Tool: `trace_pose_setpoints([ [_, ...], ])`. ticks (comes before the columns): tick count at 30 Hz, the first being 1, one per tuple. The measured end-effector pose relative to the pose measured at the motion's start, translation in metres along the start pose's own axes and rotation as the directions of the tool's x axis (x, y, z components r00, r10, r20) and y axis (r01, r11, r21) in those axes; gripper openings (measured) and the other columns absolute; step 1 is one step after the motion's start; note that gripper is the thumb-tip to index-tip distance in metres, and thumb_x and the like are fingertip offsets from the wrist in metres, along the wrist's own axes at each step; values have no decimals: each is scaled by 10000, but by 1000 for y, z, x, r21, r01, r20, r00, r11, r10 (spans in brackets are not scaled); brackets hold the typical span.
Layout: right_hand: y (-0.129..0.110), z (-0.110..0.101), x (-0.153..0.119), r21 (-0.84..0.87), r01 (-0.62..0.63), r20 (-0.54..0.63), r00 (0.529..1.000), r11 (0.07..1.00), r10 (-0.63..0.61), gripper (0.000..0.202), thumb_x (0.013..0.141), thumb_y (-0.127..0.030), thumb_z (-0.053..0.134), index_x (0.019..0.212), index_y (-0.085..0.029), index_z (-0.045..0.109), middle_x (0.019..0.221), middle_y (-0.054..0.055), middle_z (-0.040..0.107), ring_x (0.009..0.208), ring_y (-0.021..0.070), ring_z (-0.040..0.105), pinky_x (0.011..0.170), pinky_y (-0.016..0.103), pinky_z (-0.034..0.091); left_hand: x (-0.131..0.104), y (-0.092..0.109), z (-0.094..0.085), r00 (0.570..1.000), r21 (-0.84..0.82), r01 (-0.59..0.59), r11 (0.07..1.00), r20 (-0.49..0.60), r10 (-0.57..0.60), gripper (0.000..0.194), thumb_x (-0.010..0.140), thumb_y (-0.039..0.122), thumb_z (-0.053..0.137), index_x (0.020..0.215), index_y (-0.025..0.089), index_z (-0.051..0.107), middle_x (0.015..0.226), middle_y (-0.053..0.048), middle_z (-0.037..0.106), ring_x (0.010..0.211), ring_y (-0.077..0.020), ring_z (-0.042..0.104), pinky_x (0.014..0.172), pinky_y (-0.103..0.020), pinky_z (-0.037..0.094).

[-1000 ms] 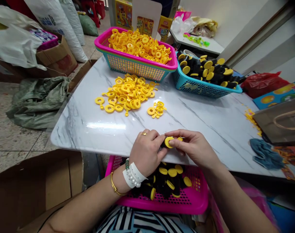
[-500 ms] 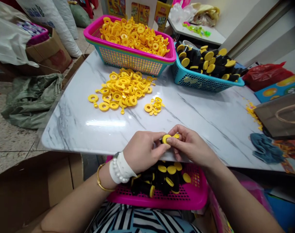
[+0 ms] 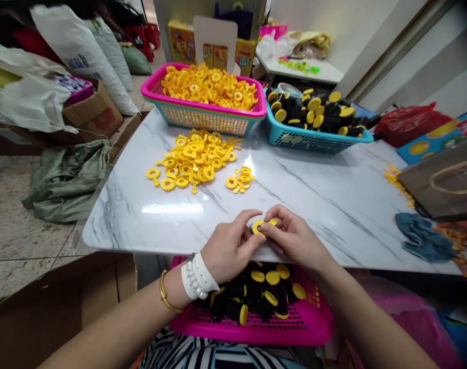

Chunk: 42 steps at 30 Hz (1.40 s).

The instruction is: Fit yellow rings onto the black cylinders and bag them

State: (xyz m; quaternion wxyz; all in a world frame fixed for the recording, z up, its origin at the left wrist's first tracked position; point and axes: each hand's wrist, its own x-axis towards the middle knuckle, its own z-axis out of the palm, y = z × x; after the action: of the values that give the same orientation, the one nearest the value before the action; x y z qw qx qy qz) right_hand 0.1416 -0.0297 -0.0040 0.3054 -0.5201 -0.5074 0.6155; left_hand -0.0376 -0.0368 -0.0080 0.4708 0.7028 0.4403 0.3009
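Note:
Just above the table's front edge, my two hands meet at a yellow plastic ring with a small tab (image 3: pixel 256 227). My right hand (image 3: pixel 300 240) pinches the ring, its thumb pressed near the centre hole. My left hand (image 3: pixel 226 250) curls round the other side, thumb and forefinger bent about a small black piece under the ring, mostly hidden by the fingers. Below my hands, a pink basket (image 3: pixel 295 335) in my lap holds several black pieces with yellow caps (image 3: pixel 271 298). A few loose yellow rings (image 3: pixel 244 178) lie ahead, beside a larger heap of yellow rings (image 3: pixel 195 156).
At the back of the marbled table (image 3: pixel 295 205) stands a pink-rimmed basket (image 3: pixel 203 106) full of yellow rings. A blue basket (image 3: pixel 314 142) of black, yellow-capped pieces is to its right. A blue cloth (image 3: pixel 423 238) and a paper bag (image 3: pixel 443 179) lie at the right.
The camera view has tilted, so the table items sit lower. My left forefinger has lifted somewhat off the ring, whose centre hole now shows; both hands stay together at it.

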Motion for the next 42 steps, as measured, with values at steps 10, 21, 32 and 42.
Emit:
trace_pose_setpoints([
  [10,-3,-24,2,258,-51,132,991,965,17,299,827,-418,683,969,-165,612,722,-1,624,522,100,579,450,208,456,-1,-4,9,968,230,-172,958,-138,207,311,847,169,644,1155,198,624,886,-14,711,779,-168,642,727,-285,495],
  [21,-28,-21,25,-342,80,340,939,936,44,238,897,-382,594,968,-195,463,616,-75,514,470,63,435,417,163,322,12,-7,5,990,270,-128,954,-22,139,103,802,186,683,892,158,644,737,3,653,637,-146,580,615,-260,437],
  [32,-7,4,-42,-471,178,65,984,864,-167,201,810,-182,630,939,-225,482,680,-58,524,563,98,470,506,216,360,-9,-8,-9,984,336,-162,928,125,126,709,728,111,658,1389,108,401,934,-66,658,803,-193,610,741,-319,512],
  [42,-27,-49,-24,-607,145,114,989,781,-95,212,856,-345,647,973,-171,614,611,-54,496,552,90,434,517,212,325,2,-18,-35,994,328,-93,940,-25,107,399,876,304,600,1246,155,585,801,-6,663,629,-125,582,643,-256,482],
])
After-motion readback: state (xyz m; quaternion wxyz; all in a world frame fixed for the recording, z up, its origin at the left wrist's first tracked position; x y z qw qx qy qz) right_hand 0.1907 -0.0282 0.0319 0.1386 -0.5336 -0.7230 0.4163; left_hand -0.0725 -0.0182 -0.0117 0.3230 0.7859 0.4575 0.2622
